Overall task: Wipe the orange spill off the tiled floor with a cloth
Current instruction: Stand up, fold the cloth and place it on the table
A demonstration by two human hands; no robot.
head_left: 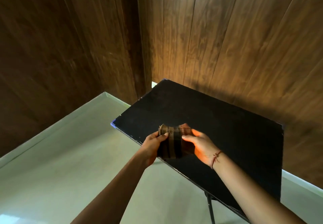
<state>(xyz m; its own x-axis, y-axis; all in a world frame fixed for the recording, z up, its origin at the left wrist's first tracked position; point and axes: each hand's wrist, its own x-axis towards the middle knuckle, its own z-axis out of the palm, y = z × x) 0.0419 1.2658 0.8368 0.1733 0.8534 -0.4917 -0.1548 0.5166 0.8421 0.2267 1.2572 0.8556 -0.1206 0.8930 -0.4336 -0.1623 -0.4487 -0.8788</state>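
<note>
1. At the far left, from 7 o'clock up to 9 o'clock, lies a pale grey-green floor, smooth and lit softly. No orange spill shows on the part of it in view.
2. Above it, from 9 o'clock round to 3 o'clock, stand dark brown wooden wall panels with a vertical grain; a warm patch of light falls on them near 1 o'clock.
3. The left forearm reaches up from 6 o'clock toward the centre. The left hand is closed on the left edge of the cloth, thumb on top and fingers curled under it.
4. The cloth, dark brown with darker stripes, sits just below the centre of the view. It is folded or bunched between the two hands, over the near left edge of the table; whether it touches the tabletop cannot be told.
5. The right hand grips the right side of the cloth, fingers partly blurred. A thin red thread bracelet circles the wrist.
6. A black rectangular table fills the area from the centre to 4 o'clock, set at an angle against the wall.
7. One thin dark table leg shows at 5 o'clock.
</note>
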